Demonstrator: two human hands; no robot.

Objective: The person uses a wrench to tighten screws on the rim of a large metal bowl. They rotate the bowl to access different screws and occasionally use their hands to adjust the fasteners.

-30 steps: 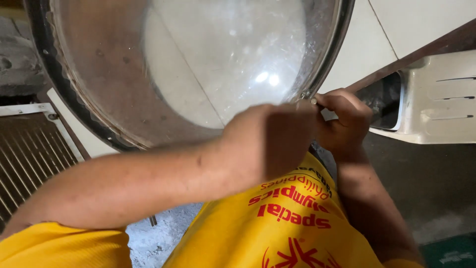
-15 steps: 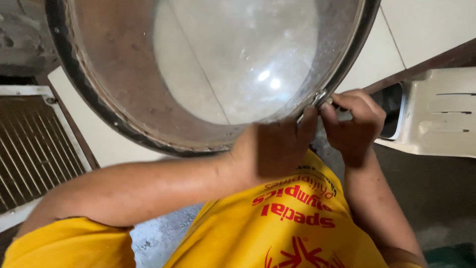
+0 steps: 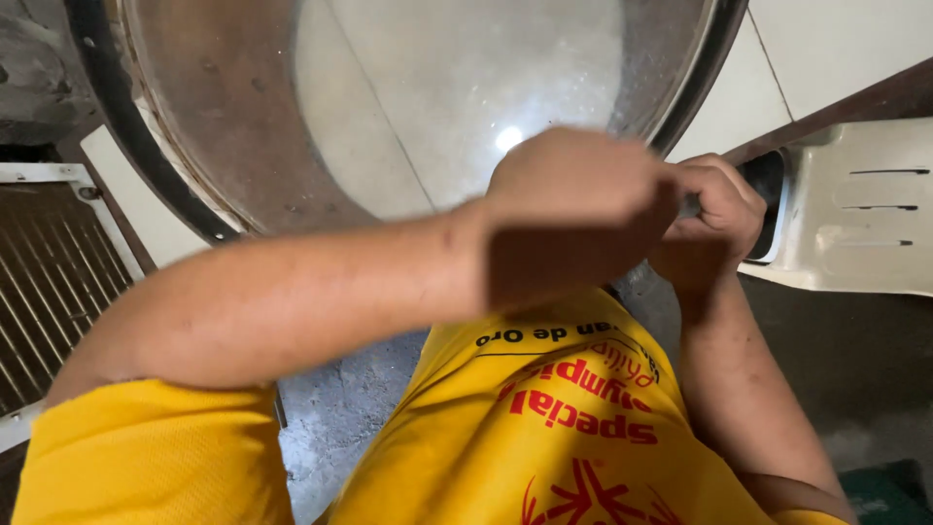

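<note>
At the lower rim of the big round metal drum [image 3: 243, 146], I see my left hand [image 3: 573, 209] and right hand [image 3: 714, 219] closed together on something small, hidden. If either grip slips, I judge knuckles could scrape the rim.

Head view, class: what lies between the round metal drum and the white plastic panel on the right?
In the head view, the person's two hands, left hand and right hand, sit between the drum and the panel.

Yellow short-sleeved shirt [image 3: 583, 437] with red and black print.
</note>
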